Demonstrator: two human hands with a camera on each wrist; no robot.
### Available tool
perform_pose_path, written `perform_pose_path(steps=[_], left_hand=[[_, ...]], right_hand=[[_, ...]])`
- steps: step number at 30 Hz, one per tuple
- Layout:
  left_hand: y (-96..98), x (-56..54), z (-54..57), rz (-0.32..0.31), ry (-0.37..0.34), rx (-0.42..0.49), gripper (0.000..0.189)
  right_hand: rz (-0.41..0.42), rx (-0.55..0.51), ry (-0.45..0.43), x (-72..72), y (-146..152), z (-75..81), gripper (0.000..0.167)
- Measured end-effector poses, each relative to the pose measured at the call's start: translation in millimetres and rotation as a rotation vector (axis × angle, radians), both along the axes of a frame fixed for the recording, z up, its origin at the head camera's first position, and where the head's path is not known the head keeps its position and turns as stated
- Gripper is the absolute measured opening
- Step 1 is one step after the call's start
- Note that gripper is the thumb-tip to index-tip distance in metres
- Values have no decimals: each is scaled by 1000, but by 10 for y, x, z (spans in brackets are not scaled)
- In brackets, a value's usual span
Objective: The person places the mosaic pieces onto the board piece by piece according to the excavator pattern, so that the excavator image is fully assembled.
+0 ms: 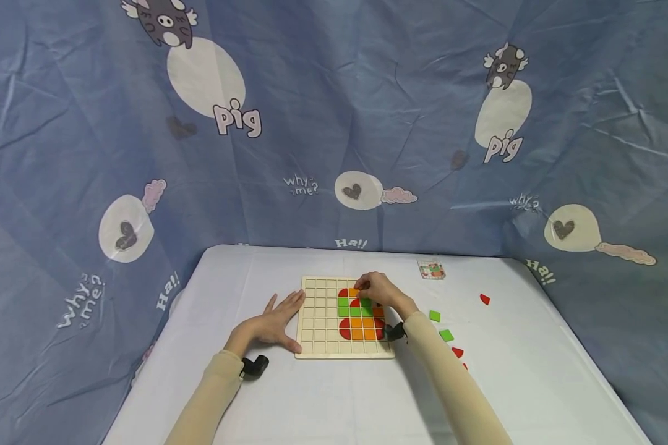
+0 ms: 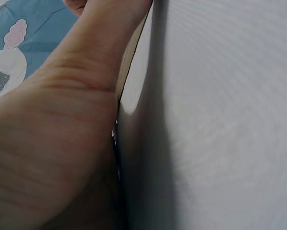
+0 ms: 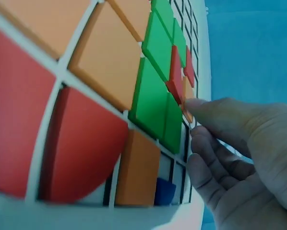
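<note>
Two-handed: pinches an orange tile (image 3: 187, 115) between thumb and fingertips of the right hand (image 1: 380, 289), near the far edge of the grid board (image 1: 316, 321); touches its left edge with the left hand (image 1: 273, 322), fingers spread.

Pale grid board (image 1: 318, 324) of smooth-looking wood, with smooth, softly matt tiles (image 3: 105, 57).
The white table covering (image 1: 323, 402) looks like matt cloth; the blue hanging (image 1: 312, 130) is creased fabric with a faint sheen.
</note>
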State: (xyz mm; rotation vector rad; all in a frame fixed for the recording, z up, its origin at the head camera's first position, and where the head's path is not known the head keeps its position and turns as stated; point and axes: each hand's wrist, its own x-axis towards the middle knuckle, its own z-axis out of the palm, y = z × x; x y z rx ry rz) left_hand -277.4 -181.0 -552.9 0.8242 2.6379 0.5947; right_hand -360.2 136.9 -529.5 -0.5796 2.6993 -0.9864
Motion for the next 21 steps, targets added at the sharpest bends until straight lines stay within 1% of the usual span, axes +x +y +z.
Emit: perform_pose_path(steps=[3,7,10,13,17,21], left_hand=[[10,3,-5,4,-3,-7,133],[17,-7,-13,13,7,-10,133],[17,-12,-13,17,10,-5,134],[12,-8,-12,17,8,-7,133],[13,1,-2,13,6,0,133],[24,5,12,12,-3,0,134]], right_hand=[[-2,-34,-3,44,95,46,11],[-17,-63,41,142,279,148,13],[-20,-42,80,259,447,227,12],[-16,7,95,414,634,271,13],[-17,84,75,619,881,235,16],[-79,121,7,762,1080,137,16]])
